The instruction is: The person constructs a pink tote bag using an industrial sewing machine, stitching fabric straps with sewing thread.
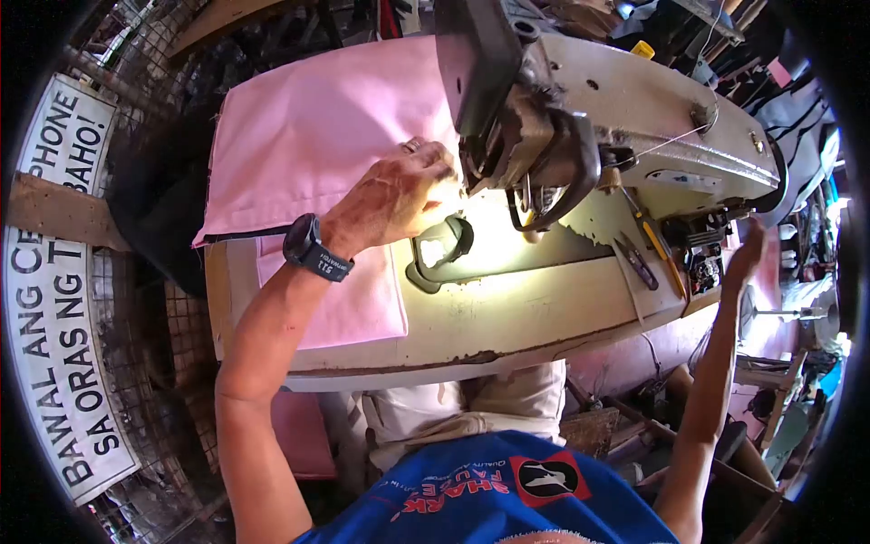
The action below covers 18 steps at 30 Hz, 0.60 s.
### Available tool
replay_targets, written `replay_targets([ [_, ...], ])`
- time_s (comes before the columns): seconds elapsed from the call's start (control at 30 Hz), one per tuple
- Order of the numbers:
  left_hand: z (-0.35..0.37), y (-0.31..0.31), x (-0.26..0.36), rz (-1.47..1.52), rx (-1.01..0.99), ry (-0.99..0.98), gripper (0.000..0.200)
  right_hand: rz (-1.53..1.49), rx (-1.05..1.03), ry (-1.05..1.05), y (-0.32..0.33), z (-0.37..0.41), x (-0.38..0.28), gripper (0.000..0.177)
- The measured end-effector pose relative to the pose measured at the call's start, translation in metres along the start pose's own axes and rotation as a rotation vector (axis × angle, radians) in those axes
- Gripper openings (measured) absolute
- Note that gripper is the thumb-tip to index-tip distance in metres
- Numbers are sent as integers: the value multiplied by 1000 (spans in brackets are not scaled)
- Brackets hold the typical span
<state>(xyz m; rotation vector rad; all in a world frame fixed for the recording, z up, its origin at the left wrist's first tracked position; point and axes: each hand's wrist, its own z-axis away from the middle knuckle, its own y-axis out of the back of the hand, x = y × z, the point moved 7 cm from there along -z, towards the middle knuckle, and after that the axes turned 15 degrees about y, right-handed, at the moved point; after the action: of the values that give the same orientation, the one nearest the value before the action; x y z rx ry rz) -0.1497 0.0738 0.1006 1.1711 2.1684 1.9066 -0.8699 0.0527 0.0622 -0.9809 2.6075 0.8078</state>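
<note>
My left hand (399, 195), with a black watch at the wrist, rests on the right part of a pink cloth (299, 136), close to the needle area of the sewing machine (634, 100). Its fingers are bent and closed near the presser foot; what lies between them is hidden. Another pink piece (353, 299) lies beneath, hanging toward the table's front. My right hand (747, 254) is at the machine's right end, by the handwheel side, seen edge-on with its fingers hard to make out. A lamp lights the needle area.
Snips (637, 263) and a yellow-handled screwdriver (660, 240) lie on the worktable (507, 313) right of the needle. A small tray of metal parts (705, 272) sits at the table's right end. A lettered sign (63, 299) stands at the left by wire mesh.
</note>
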Motion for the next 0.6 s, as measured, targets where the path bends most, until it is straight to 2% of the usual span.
replay_targets([
  [0.03, -5, -1, -2, -69, -2, -40, 47, 25, 80, -59, 1, -21, -28, 42],
  [0.07, -7, -5, -5, -41, -51, -6, 54, 55, 171, -119, 2, -46, -70, 44],
  [0.1, -7, -8, -6, -17, -93, 16, 60, 13, 148, -92, 0, -64, -73, 43],
  [0.17, -6, -5, -2, -47, -52, -64, 71, 405, -68, -18, 1, -72, -27, 44],
  [0.2, -5, -4, 0, -62, -30, -103, 76, 434, -53, -33, -8, -69, -18, 45],
  [0.23, -5, -9, -3, -86, -136, -26, 73, 463, -39, -49, -17, -66, -10, 45],
  [0.33, -5, -15, -5, -89, -196, 47, 64, 47, 385, -319, -59, -37, -68, 46],
  [0.4, -2, -19, -9, -89, -165, 68, 61, 135, 288, -311, -52, -49, -68, 50],
  [0.47, 3, -28, -11, -117, -115, 97, 60, 439, 27, -84, -35, -90, -82, 40],
  [0.5, 5, -30, -7, -139, -78, 95, 60, 672, -218, 294, -34, -118, -83, 37],
  [0.53, 9, -32, -4, -164, -64, 124, 60, 512, -345, -76, -33, -149, -70, 34],
  [0.57, 14, -35, -3, -190, -48, 156, 59, 538, -503, -98, -48, -176, -95, 29],
  [0.6, 18, -37, -5, -217, -30, 187, 58, 689, -703, 111, -65, -198, -110, 29],
])
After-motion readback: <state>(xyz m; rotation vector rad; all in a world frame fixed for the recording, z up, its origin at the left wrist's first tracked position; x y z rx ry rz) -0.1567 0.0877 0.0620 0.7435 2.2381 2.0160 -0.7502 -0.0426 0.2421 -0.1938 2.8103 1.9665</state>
